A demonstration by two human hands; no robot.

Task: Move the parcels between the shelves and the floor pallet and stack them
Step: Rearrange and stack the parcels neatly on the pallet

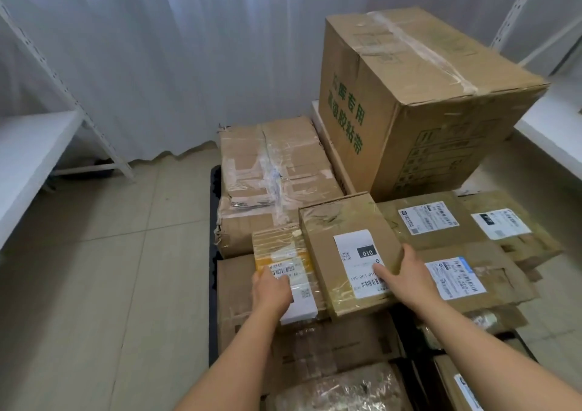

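Note:
A brown taped parcel with a white "010" label (343, 228) lies in the middle of the stack on the black floor pallet (214, 209). My right hand (398, 272) grips its right edge, thumb on the label and fingers down the side. To its left lies a smaller parcel with a yellow and white label (280, 247). My left hand (272, 291) rests flat on top of that smaller parcel. A large carton with green print (419, 102) stands behind at the right. A heavily taped flat carton (274, 165) lies behind at the left.
Flat labelled parcels (456, 247) lie to the right of my hands, more cartons below them. White shelves stand at the left (28, 149) and right (554, 127). Tiled floor (104, 269) spreads left of the pallet. A white curtain hangs behind.

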